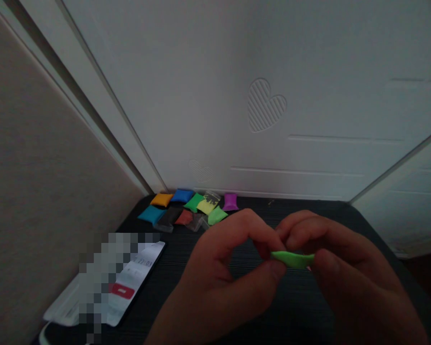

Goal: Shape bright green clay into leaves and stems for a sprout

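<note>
Between my two hands, above the dark table, is a thin, slightly curved strip of bright green modelling clay (293, 260). My left hand (230, 273) pinches its left end between thumb and forefinger. At the other end, my right hand (352, 268) grips it with thumb and fingers, hiding that tip. Behind my left hand lie several small clay packets: a light green packet (217, 215), a purple packet (231, 201), a yellow packet (209, 203) and a red packet (184, 217) among them.
A phone (138, 268) with a lit screen lies at the left of the dark table (187, 254), partly blurred out. Further packets, including an orange packet (161, 200) and a blue packet (183, 195), lie near the white panel (201, 96) with embossed hearts. A beige wall (39, 167) borders the left.
</note>
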### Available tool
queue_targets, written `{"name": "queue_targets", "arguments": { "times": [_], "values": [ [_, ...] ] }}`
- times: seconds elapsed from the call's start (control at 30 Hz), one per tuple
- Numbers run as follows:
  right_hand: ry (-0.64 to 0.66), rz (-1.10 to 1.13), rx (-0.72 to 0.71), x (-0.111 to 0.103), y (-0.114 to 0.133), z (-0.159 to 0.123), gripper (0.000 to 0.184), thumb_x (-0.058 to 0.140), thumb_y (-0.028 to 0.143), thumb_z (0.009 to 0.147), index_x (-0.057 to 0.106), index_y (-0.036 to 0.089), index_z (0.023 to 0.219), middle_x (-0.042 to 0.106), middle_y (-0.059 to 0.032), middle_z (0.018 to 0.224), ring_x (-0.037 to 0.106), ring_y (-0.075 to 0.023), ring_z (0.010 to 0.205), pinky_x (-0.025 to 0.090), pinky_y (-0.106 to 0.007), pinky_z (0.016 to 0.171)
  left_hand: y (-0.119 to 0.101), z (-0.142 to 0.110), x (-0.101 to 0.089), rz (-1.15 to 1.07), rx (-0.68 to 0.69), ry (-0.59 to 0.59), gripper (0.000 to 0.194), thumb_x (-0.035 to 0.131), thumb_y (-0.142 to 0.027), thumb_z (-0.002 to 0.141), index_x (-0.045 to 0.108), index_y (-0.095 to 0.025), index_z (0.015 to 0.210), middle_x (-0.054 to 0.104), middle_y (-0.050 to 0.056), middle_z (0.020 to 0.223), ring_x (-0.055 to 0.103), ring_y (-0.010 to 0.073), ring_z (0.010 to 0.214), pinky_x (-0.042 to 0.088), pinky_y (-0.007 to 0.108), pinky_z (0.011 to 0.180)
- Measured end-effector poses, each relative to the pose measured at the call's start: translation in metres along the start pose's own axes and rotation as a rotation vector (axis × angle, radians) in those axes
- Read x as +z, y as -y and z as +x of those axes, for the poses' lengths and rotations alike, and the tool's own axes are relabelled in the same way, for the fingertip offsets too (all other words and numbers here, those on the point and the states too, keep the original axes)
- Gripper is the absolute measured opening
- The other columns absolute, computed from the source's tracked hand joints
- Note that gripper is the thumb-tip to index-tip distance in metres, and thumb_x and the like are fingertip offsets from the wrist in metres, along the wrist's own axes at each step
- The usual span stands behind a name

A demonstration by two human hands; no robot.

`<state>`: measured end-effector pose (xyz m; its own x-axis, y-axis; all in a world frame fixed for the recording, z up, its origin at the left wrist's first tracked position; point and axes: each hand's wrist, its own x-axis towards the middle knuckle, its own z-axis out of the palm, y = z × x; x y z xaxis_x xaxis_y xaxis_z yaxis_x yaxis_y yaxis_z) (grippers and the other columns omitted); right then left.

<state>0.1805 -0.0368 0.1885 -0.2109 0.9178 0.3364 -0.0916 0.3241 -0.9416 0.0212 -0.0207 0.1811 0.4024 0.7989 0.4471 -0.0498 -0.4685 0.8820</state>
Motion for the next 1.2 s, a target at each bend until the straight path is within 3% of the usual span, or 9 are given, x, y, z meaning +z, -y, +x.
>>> {"name": "queue_targets", "arguments": {
  "times": [0.07,0.2,0.33,0.6,0.77,0.83,1.0,1.1,1.2],
  "values": [
    [-0.007,0.033,0.002,0.0,0.0,0.0,0.007,0.057,0.026,0.075,0.064,0.023,0.077,0.061,-0.0004,0.08,0.057,-0.015,0.08,0.046,-0.023,0.071,0.004,-0.001,0.002,-0.06,0.02,-0.037,0.007,0.054,-0.015,0.075,0.056,-0.02,0.08,0.052,0.001,0.073,0.051,0.015,0.072,0.041,0.029,0.065],
    [-0.15,0.103,0.045,0.008,0.0,-0.003,0.005,0.061,0.023,0.072,0.062,0.023,0.068,0.059,0.0014,0.075,0.057,-0.0138,0.073,0.045,-0.025,0.071,0.009,-0.001,0.005,-0.103,0.02,-0.065,0.004,0.054,-0.017,0.075,0.055,-0.02,0.078,0.052,0.001,0.07,0.049,0.0138,0.068,0.04,0.028,0.063],
    [-0.156,0.112,0.078,0.012,-0.001,-0.003,0.008,0.06,0.023,0.072,0.06,0.023,0.064,0.059,0.0008,0.074,0.057,-0.0149,0.072,0.046,-0.026,0.069,0.009,-0.001,0.006,-0.107,0.008,-0.053,0.003,0.055,-0.019,0.075,0.056,-0.019,0.078,0.052,0.001,0.069,0.048,0.0136,0.067,0.039,0.027,0.062],
    [-0.118,0.113,0.013,0.006,-0.003,-0.002,0.008,0.055,0.028,0.076,0.062,0.024,0.076,0.06,-0.0011,0.076,0.056,-0.0163,0.077,0.046,-0.026,0.067,0.006,-0.001,0.0,-0.208,-0.047,-0.039,0.003,0.055,-0.021,0.076,0.055,-0.019,0.079,0.051,0.001,0.072,0.048,0.0144,0.07,0.04,0.028,0.063],
    [0.017,0.03,0.03,-0.002,-0.002,0.001,0.004,0.058,0.022,0.075,0.062,0.024,0.074,0.06,-0.0006,0.079,0.058,-0.0158,0.077,0.047,-0.026,0.068,0.005,-0.001,-0.001,-0.262,-0.067,-0.048,0.003,0.055,-0.02,0.076,0.055,-0.019,0.079,0.05,0.001,0.073,0.048,0.0138,0.071,0.039,0.028,0.064],
    [0.002,0.0,0.012,-0.002,-0.002,0.0,0.006,0.058,0.02,0.075,0.062,0.024,0.074,0.06,-0.0002,0.079,0.058,-0.0156,0.077,0.048,-0.026,0.068,0.008,0.0,0.001,-0.281,-0.058,-0.069,0.006,0.056,-0.019,0.076,0.056,-0.019,0.081,0.051,0.001,0.074,0.048,0.0133,0.071,0.04,0.027,0.064],
    [-0.184,-0.3,-0.161,-0.001,-0.008,-0.004,0.013,0.058,0.015,0.074,0.06,0.026,0.081,0.058,0.0003,0.089,0.055,-0.0152,0.081,0.047,-0.028,0.072,0.017,0.004,0.007,-0.395,-0.083,-0.213,0.022,0.058,-0.012,0.074,0.053,-0.022,0.094,0.054,-0.001,0.076,0.051,0.0095,0.068,0.043,0.02,0.059],
    [-0.224,-0.624,-0.354,-0.004,-0.014,-0.004,0.029,0.063,0.01,0.068,0.06,0.029,0.09,0.055,0.0002,0.101,0.053,-0.0177,0.091,0.045,-0.032,0.077,0.018,0.006,0.009,-0.492,-0.073,-0.202,0.025,0.059,-0.011,0.074,0.053,-0.022,0.095,0.059,0.0,0.085,0.056,0.0094,0.074,0.047,0.019,0.064],
    [-0.285,-0.762,-0.524,-0.005,-0.019,-0.002,0.032,0.064,0.009,0.067,0.061,0.029,0.092,0.052,-0.0002,0.107,0.051,-0.0173,0.092,0.045,-0.033,0.077,0.013,0.007,0.01,-0.531,-0.115,-0.191,0.029,0.064,-0.01,0.07,0.055,-0.022,0.095,0.061,-0.001,0.09,0.057,0.0101,0.081,0.048,0.019,0.072]
  ]
}}
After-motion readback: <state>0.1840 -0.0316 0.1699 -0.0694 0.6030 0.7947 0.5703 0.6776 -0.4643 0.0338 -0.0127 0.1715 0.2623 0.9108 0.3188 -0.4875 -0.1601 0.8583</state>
